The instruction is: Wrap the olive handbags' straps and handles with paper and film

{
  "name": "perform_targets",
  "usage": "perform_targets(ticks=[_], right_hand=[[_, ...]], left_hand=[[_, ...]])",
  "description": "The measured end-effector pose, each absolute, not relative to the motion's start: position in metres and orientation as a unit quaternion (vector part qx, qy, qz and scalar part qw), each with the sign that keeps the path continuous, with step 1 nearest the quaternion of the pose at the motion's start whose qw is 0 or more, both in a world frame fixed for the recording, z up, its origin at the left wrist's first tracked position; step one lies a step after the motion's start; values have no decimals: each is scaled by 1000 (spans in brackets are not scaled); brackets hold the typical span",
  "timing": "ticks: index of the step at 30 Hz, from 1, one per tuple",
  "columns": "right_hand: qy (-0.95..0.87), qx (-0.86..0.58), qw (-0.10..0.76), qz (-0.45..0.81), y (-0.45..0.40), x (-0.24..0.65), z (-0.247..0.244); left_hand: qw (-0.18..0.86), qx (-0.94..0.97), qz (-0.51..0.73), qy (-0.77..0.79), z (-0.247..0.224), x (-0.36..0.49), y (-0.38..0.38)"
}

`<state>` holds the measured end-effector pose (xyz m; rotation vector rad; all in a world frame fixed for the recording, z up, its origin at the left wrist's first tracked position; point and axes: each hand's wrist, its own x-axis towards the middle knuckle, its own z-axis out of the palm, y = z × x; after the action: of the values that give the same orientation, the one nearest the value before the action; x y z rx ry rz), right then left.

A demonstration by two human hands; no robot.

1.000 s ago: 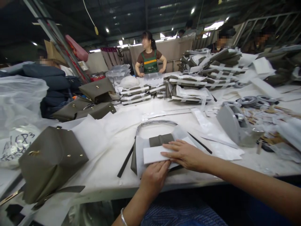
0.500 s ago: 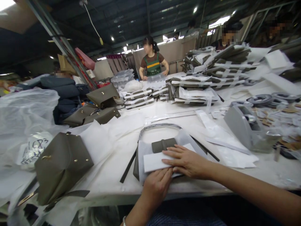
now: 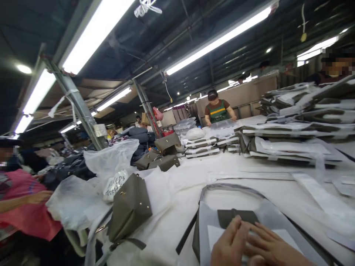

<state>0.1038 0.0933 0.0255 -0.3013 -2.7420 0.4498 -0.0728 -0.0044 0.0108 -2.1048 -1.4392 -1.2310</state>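
An olive handbag (image 3: 195, 236) lies before me, its front covered by white wrapping sheet (image 3: 206, 218). Its arched handle (image 3: 233, 187) is wrapped in a greyish film, and an olive closure tab (image 3: 224, 218) shows through the opening. My left hand (image 3: 229, 244) rests on the lower front of the bag, fingers pressed together just below the tab. Against it lies my right hand (image 3: 273, 245), fingers stretched out over a white piece (image 3: 288, 236). Something pale and shiny shows between the hands; I cannot make out what it is. The bag's lower edge is out of view.
Another olive bag (image 3: 130, 207) stands on the left beside a clear plastic bag (image 3: 80, 203). Stacks of wrapped bags (image 3: 288, 136) fill the right back. A co-worker in a green apron (image 3: 217, 112) stands across the table (image 3: 188, 184); a person in pink (image 3: 27, 210) is far left.
The view has swung left and up, so the bag and hands appear lower right. My left hand has moved up toward the tab, and the hands now meet there.
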Motion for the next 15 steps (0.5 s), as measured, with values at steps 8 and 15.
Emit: perform_targets(ticks=[8, 15], right_hand=[[-945, -115, 236, 195, 79, 109, 44], [-967, -119, 225, -5, 68, 133, 36]], left_hand=[[169, -787, -299, -512, -28, -65, -6], [224, -838, -247, -432, -36, -90, 11]])
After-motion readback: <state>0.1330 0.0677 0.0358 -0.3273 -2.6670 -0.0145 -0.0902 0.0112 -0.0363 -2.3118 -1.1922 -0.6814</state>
